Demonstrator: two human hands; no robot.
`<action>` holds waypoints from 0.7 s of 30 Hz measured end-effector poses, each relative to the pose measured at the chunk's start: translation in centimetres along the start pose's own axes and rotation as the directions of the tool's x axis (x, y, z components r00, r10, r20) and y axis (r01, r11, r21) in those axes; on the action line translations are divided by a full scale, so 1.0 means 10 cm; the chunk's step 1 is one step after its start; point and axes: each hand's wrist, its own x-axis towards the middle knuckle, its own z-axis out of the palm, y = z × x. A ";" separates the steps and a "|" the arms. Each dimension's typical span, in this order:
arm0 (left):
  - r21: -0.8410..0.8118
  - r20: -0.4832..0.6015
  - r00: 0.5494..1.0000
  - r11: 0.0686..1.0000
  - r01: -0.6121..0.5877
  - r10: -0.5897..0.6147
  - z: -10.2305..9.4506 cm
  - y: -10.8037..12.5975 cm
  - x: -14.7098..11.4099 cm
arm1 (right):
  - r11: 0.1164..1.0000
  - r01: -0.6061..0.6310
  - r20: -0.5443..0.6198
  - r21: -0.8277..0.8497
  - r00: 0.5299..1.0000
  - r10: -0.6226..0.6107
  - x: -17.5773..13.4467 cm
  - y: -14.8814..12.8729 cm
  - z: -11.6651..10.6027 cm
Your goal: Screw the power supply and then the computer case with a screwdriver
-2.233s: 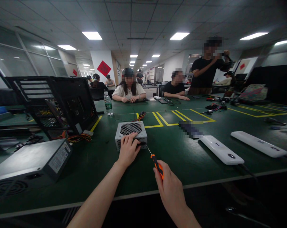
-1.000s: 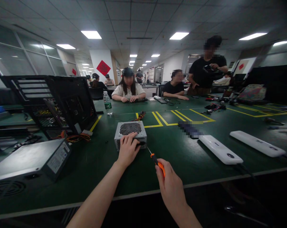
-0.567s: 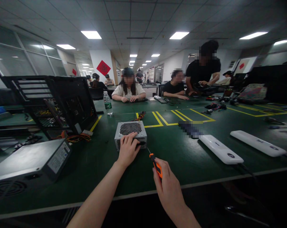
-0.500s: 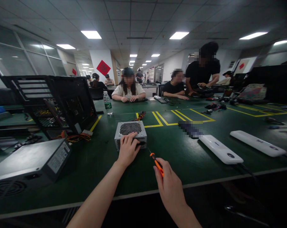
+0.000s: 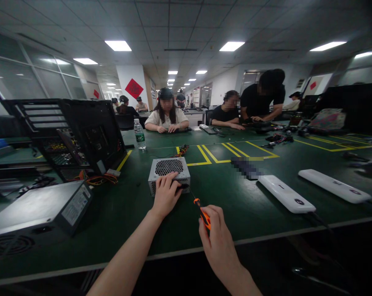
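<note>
Since the earlier frames, one person point(image 5: 261, 98) in a black shirt, at two o'clock from the left hand point(image 5: 166, 192), has been bent lower over the table point(image 5: 229, 201), while the left hand has been kept in its place. All directions are given from this hand. One green table is seen, marked with yellow lines point(image 5: 204, 154). On it, one black computer case point(image 5: 78, 123) is placed at ten o'clock. Two grey metal boxes are counted: the larger box point(image 5: 35, 205) is laid at nine o'clock, and the smaller box point(image 5: 169, 166) is found at twelve o'clock, under the fingers. Two white devices point(image 5: 286, 194) are laid at three o'clock. One bottle point(image 5: 139, 137) is stood upright at eleven o'clock. The smaller box is touched by the left hand; whether anything is gripped by it cannot be told. One orange-and-black screwdriver point(image 5: 205, 220), at four o'clock, is gripped in the right hand point(image 5: 218, 238), its shaft directed to the right near corner of the smaller box. One small black piece point(image 5: 184, 186) is seen beside the left fingertips.
</note>
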 end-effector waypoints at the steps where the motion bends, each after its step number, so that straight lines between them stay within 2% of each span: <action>1: 0.001 -0.001 1.000 1.000 0.001 -0.001 0.00 0.00 0.00 | 1.000 0.012 0.008 -0.015 1.000 -0.012 0.00 0.00 0.00; 7: -0.007 -0.004 1.000 1.000 0.009 -0.009 0.00 0.01 0.00 | 0.989 -0.048 0.016 -0.139 0.999 0.050 -0.03 0.07 0.01; 10: -0.011 -0.004 1.000 1.000 0.009 -0.009 0.00 0.01 0.01 | 0.992 -0.069 0.009 -0.110 0.998 0.070 -0.03 0.10 -0.01; 16: -0.002 -0.018 1.000 1.000 0.008 -0.008 0.00 0.01 0.00 | 0.999 -0.025 0.042 -0.029 0.999 0.027 -0.05 0.04 -0.02; 21: 0.004 -0.004 1.000 1.000 0.008 -0.008 -0.01 0.01 0.00 | 0.990 -0.121 0.044 -0.066 0.991 0.124 -0.07 0.07 0.02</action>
